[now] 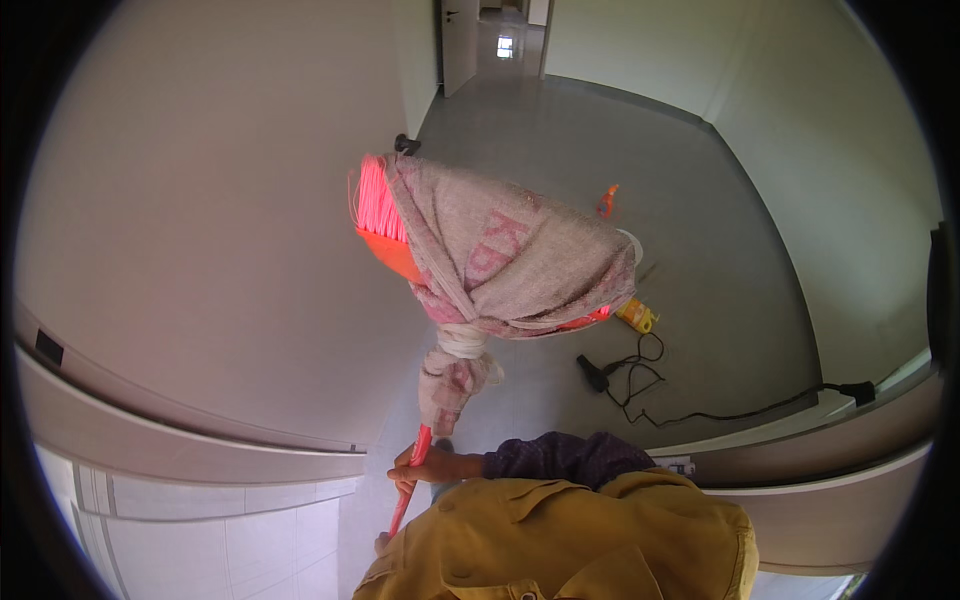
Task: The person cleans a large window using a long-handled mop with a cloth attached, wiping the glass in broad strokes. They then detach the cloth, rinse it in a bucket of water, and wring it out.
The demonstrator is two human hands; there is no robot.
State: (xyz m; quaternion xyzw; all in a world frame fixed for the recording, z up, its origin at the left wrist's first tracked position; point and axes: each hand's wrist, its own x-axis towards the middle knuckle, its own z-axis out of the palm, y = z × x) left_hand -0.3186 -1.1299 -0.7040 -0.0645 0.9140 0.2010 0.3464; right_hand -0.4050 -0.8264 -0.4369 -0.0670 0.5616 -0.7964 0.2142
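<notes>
A broom with pink bristles (378,200) and an orange head is raised up in front of me. A worn greyish-pink cloth (545,245) with faded red print wraps most of its head. The cloth is bunched and tied with a whitish band (462,341) below the head. My right hand (435,468), in a dark purple sleeve, is closed around the red broom handle (421,446). Lower on the same handle is my left hand (381,543); only a little of it shows beside the mustard jacket, seemingly gripping the handle's lower end.
On the grey floor (520,125) lie a black dryer-shaped tool (592,373) with a looping cord, a yellow container (638,317) and an orange-handled item (608,200). A pale wall (220,200) rises close on the left. An open door (460,45) stands at the far end.
</notes>
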